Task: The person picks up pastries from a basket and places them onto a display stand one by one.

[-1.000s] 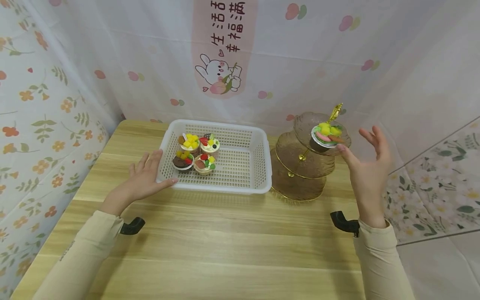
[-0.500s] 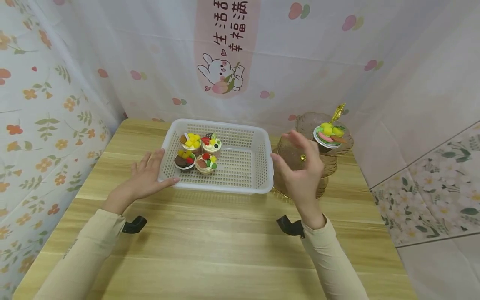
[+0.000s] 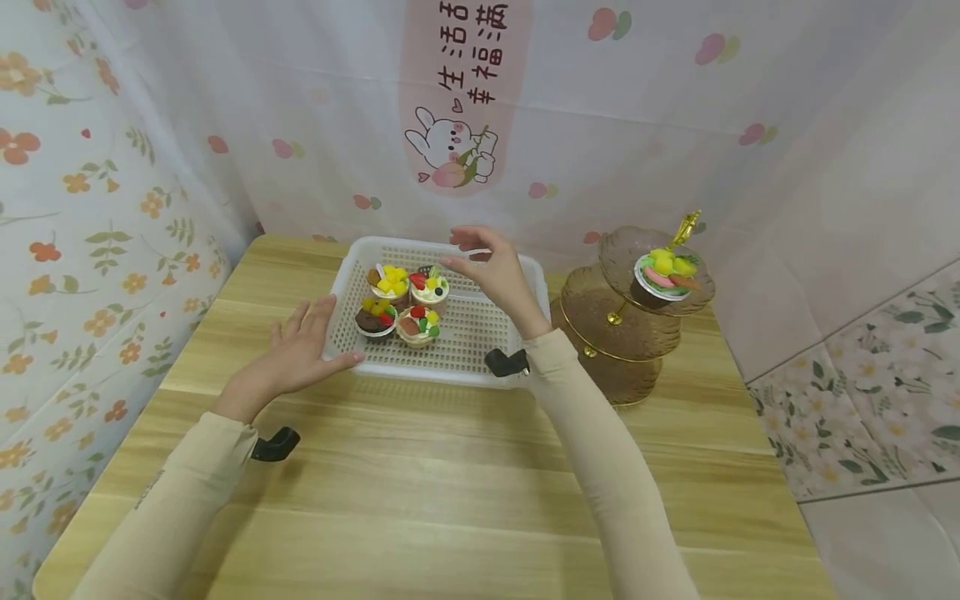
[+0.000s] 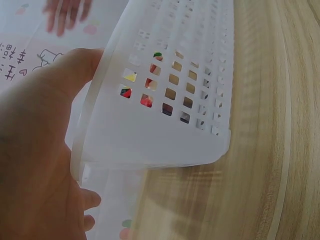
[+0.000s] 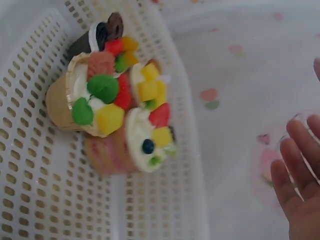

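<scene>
My left hand rests at the left end of a white perforated plastic basket, fingers spread and thumb by its front rim. In the left wrist view, the thumb touches the rim and two fingertips show below. My right hand hovers above the basket with nothing in it, fingers relaxed and apart. Several toy cupcakes cluster in the basket's left half: a chocolate one, one with yellow cubes, one with a blueberry and one with green leaves. Their sides show through the right wrist view.
A three-tier, amber clear stand with gold trim stands right of the basket. On its top tier sits another toy cupcake. The wooden table meets patterned cloth at the back. Black wrist mounts jut from both sleeves.
My right hand has moved left from beside the cupcake on the stand, past the stand's front, to above the basket. The left hand has stayed at the basket's left end.
</scene>
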Demonstrator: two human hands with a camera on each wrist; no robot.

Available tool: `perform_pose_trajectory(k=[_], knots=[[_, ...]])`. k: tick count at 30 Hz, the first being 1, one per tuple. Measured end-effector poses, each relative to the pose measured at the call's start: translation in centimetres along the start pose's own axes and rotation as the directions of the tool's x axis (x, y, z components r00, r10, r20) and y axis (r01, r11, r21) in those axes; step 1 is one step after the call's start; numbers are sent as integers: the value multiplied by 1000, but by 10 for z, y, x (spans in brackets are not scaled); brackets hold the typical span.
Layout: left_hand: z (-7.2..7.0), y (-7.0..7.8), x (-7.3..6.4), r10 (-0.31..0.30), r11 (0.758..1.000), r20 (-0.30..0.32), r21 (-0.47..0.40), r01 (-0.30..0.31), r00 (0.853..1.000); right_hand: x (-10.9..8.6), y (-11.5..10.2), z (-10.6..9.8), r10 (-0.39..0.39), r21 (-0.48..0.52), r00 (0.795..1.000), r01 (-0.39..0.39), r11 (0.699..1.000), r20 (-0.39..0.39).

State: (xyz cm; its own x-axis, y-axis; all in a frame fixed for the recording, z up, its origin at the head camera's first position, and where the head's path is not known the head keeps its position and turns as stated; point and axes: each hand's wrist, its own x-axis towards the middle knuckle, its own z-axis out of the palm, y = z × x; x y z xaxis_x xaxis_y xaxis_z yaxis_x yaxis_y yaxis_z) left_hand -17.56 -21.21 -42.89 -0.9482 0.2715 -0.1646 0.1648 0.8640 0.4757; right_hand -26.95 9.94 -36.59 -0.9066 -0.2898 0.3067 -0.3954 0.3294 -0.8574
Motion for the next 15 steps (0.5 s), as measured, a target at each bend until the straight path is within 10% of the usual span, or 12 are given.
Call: perform_pose_trajectory(k=[8,15], knots=[[-1,2,1,-2,1000,14,-7,2,1000,8,38,16,222,-23,961,-221,975,164],[-1,0,1,-4,1000,12,4,4,1000,2,56,21,294,-151,898,-257,955,329]])
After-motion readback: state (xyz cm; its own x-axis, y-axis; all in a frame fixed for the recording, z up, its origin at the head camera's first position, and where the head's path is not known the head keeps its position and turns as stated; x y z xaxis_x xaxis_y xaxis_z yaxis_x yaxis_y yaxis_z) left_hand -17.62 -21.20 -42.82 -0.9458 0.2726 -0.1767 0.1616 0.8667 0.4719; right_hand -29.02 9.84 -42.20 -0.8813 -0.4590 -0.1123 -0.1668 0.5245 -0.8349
